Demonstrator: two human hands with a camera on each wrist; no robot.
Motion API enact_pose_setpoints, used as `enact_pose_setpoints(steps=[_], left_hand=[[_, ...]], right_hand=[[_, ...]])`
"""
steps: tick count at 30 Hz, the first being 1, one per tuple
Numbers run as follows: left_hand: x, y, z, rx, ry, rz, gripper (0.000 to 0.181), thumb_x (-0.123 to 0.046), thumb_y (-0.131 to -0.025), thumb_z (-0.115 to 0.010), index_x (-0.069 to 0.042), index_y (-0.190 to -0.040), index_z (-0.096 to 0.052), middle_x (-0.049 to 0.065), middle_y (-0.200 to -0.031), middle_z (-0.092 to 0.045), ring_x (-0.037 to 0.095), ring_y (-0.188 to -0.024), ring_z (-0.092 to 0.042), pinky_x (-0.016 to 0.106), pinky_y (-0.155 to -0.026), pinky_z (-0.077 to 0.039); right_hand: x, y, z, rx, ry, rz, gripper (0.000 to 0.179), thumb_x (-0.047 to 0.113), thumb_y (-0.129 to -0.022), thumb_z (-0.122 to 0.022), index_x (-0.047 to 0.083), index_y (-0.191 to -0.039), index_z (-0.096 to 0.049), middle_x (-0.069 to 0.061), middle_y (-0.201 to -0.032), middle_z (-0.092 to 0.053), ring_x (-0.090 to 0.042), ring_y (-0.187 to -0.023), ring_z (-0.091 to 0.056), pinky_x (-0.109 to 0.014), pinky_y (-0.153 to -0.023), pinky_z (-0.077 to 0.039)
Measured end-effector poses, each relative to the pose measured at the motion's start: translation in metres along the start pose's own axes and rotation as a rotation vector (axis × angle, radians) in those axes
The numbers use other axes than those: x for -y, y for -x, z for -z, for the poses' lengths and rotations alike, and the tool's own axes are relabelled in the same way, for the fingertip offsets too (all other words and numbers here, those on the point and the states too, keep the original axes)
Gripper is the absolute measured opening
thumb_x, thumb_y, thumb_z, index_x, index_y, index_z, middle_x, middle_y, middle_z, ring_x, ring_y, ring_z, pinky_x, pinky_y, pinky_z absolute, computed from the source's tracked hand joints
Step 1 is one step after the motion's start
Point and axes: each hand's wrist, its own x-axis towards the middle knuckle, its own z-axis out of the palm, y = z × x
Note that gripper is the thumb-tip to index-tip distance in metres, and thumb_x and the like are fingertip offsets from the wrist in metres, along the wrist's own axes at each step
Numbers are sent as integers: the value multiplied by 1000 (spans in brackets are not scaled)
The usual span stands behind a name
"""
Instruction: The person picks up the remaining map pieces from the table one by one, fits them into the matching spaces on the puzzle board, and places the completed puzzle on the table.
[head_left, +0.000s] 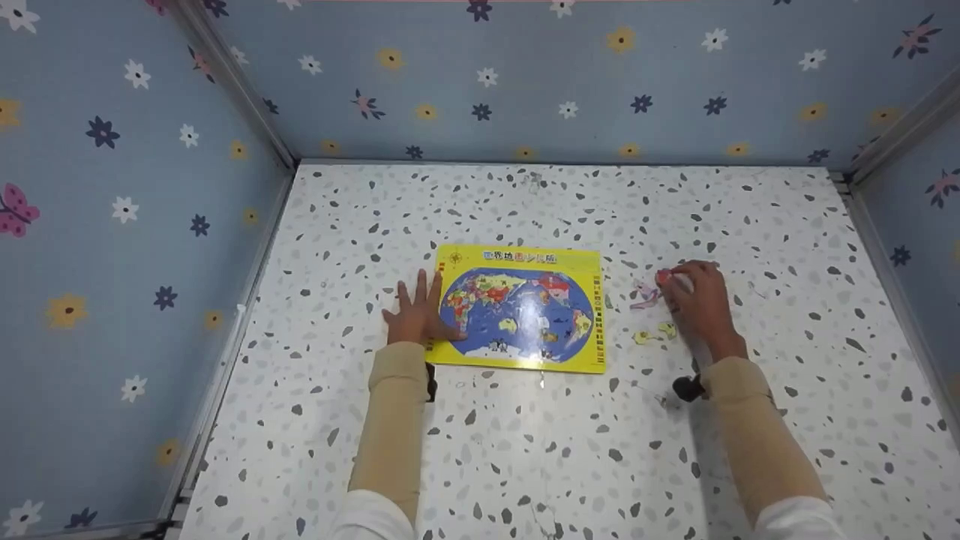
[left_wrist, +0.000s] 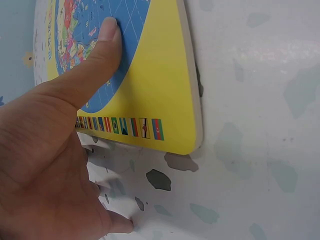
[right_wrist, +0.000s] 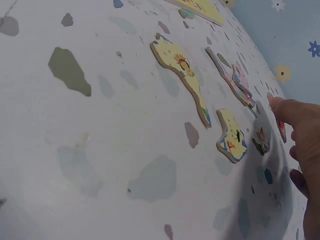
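Note:
A yellow-bordered world-map puzzle board (head_left: 592,264) lies flat on the table. My left hand (head_left: 416,315) is spread at its left side; the thumb (left_wrist: 107,42) lies across the blue map while the other fingers reach past the border. Right of the board, my right hand (head_left: 701,304) pinches a small red puzzle piece (head_left: 664,276) between thumb and fingers, low over the table. Close by lie a long yellow piece (right_wrist: 182,75), a shorter yellow piece (right_wrist: 231,137), pink-purple pieces (right_wrist: 227,75) and a small dark-patterned piece (right_wrist: 263,140), partly in the hand's shadow.
The speckled white table (head_left: 540,450) is enclosed by blue flowered panels at the back (head_left: 525,75) and both sides. A black wrist camera (head_left: 688,388) sits below the right wrist. Table surface surrounds the board and loose pieces.

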Motion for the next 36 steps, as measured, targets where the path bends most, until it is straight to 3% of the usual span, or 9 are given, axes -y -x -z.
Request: enact_pose_setpoints(steps=[7, 19, 29, 36], left_hand=[[1, -1, -1, 4, 23, -4, 118, -51, -71, -79, -25, -155, -2, 5, -162, 10, 41, -146, 10, 73, -109, -7], [1, 1, 0, 0, 20, -5, 118, -52, -70, -80, -25, -155, -2, 4, -162, 10, 41, -146, 10, 73, -109, -8], [1, -3, -1, 12, 9, -11, 118, -54, -71, -78, -24, -155, -1, 6, -162, 10, 42, -146, 11, 74, -108, -8], [1, -2, -2, 1, 18, -7, 117, -53, -71, -78, -25, -155, -3, 5, -162, 9, 41, -146, 10, 74, -108, -8]], right_hand=[[7, 0, -5, 1, 12, -15, 43, 41, -94, -59, 2, -113, -62, -19, -130, -50, -38, -127, -42, -54, -109, -30], [22, -2, -13, -9, 19, 0, 40, 40, -93, -60, 5, -113, -62, -16, -130, -50, -35, -127, -42, -52, -109, -31], [41, -4, -18, 54, 13, -87, 37, 42, -93, -59, 14, -117, -61, -9, -138, -45, -30, -136, -34, -51, -114, -27], [54, -4, -24, 21, 1, -11, 34, 37, -92, -62, 11, -114, -62, -11, -136, -48, -31, -134, -38, -51, -113, -29]])
